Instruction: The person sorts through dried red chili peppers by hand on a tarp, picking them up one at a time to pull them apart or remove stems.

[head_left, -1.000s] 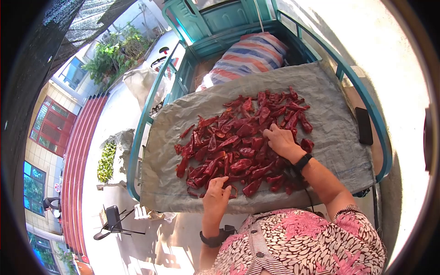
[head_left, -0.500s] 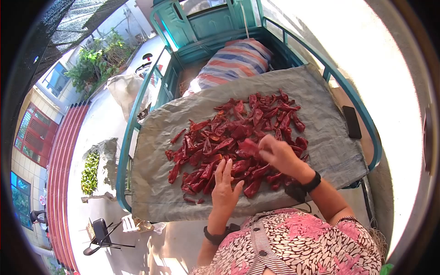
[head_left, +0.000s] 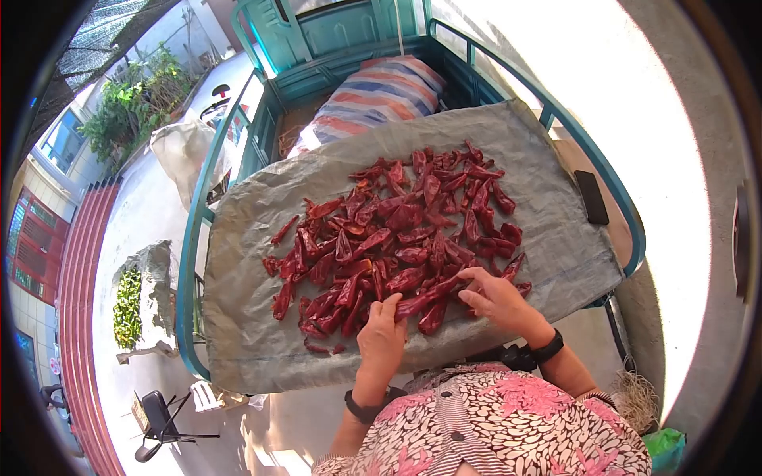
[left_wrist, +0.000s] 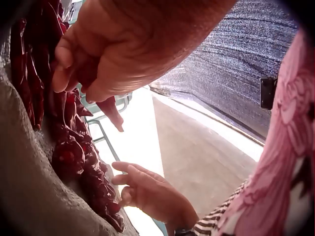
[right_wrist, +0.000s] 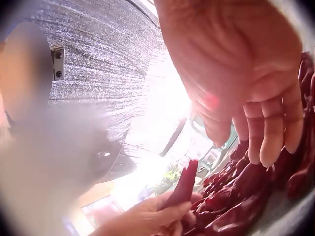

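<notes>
At the near edge of the grey woven sheet [head_left: 254,317], both hands worked the dried red chillies [head_left: 397,230].

- Support: the sheet was draped over the bed of a teal cart [head_left: 190,262], with its front edge hanging over the rail. It probably served to keep the chillies off the metal frame and together on one surface.
- Chillies: they were spread thin across the middle of the sheet rather than heaped, in full sun. The layout likely left each pod exposed and easy to pick out.
- Left hand [head_left: 381,333]: its fingers were curled and clamped on a single chilli [left_wrist: 110,110], pinched at one end and lifted just clear of the pile. The free end stuck out past the fingers. Holding the pod by its end appeared to leave most of it open to view.
- Right hand [head_left: 500,297]: its fingers were apart and loosely bent, with the tips resting on pods at the near right of the pile. Nothing was gripped. It sat just beside the left hand.
- Surroundings: a striped sack [head_left: 381,91] lay in the cart behind the sheet. A dark flat object [head_left: 591,197] sat at the sheet's far right edge, well apart from the chillies. Green produce [head_left: 127,305] lay on the ground to the left.
</notes>
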The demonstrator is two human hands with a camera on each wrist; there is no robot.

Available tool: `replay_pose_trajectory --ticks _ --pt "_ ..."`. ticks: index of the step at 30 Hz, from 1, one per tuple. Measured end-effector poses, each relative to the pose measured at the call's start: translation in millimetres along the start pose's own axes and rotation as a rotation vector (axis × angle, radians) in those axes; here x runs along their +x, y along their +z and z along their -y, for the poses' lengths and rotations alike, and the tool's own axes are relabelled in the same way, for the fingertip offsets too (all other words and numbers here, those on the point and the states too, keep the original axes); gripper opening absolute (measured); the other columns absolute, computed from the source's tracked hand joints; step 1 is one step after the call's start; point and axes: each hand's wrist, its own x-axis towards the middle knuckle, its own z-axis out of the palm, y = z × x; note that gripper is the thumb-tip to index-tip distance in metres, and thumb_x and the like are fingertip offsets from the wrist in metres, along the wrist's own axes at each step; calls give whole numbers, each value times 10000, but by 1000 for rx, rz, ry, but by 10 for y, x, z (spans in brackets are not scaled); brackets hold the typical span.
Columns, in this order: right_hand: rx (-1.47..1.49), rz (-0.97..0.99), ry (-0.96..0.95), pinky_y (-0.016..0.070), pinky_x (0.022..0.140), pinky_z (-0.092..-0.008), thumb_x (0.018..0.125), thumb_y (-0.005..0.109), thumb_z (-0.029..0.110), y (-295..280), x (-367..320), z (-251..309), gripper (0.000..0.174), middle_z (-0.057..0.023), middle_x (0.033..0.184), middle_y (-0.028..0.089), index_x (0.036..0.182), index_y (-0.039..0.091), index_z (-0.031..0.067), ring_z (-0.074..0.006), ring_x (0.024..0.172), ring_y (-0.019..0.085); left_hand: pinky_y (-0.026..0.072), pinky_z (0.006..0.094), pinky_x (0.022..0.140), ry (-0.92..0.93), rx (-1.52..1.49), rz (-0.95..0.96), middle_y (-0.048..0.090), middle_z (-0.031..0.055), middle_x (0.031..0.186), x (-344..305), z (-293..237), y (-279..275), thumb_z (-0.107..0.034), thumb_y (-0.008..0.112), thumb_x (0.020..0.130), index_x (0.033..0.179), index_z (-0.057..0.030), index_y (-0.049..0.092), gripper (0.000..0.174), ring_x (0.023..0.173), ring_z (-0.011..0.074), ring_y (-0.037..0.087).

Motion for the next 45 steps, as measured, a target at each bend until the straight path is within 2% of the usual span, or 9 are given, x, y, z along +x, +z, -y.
replay_pose_trajectory --ticks 7,14,26,32,36,38,39,41,45 --pt "-417 -226 -269 535 815 -423 906 635 95 -134 461 -9 273 -111 1133 629 1177 642 129 -345 951 664 540 455 787 -36 145 63 553 114 1250 -124 -11 -77 -207 715 882 1340 -145 574 483 923 340 658" --pt "-668 -65 -448 545 784 -446 912 559 46 16 1201 -351 278 -96 1203 605 1158 648 141 -350 978 665 525 417 875 -16 127 -139 602 112 1204 -289 -186 -54 -174 722 868 1230 -90 639 381 1066 314 624" --pt "-725 62 -549 538 772 -455 890 602 41 -185 1232 -283 301 -86 1136 624 1165 623 162 -339 945 668 557 415 830 -115 -86 -88 618 90 1192 -365 -649 167 -110 684 890 1172 -100 640 286 1023 320 664" --pt "-534 41 -632 545 710 -419 927 654 156 -281 750 72 283 -101 1024 639 1209 634 154 -351 861 670 562 404 810 -27 11 -345 553 114 1330 -252 -792 225 -89 688 891 1410 -123 503 552 974 315 683" --pt "-273 261 -719 549 716 -365 904 710 210 -228 437 100 247 -121 964 711 1106 684 69 -294 853 703 560 391 832 -89 -197 -223 500 130 1405 -239 -761 408 -68 696 888 1490 -141 415 669 1017 305 675" --pt "-194 383 -445 545 720 -340 903 721 206 -245 388 98 247 -130 940 725 1084 682 43 -253 829 711 559 388 840 -159 -264 -147 501 136 1403 -288 -636 525 -64 709 880 1486 -138 419 676 1043 305 667" --pt "-152 439 -307 543 723 -327 902 726 204 -260 366 94 248 -134 928 732 1072 682 29 -232 817 715 558 395 844 -88 -244 -204 530 134 1347 -281 -697 487 -69 715 876 1463 -135 447 649 1042 322 661" --pt "-45 478 -376 536 695 -320 910 723 191 -236 336 -1 240 -131 893 731 1065 673 14 -195 761 698 554 409 850 52 -206 -322 586 129 1235 -277 -864 372 -78 728 866 1417 -129 502 597 1040 356 648" --pt "20 498 -286 491 605 -265 960 665 172 -290 321 0 173 -67 776 687 1060 666 30 -86 681 627 543 374 819 -81 -381 -185 624 127 1122 -361 -707 430 -87 745 861 1282 -85 608 442 961 315 658"
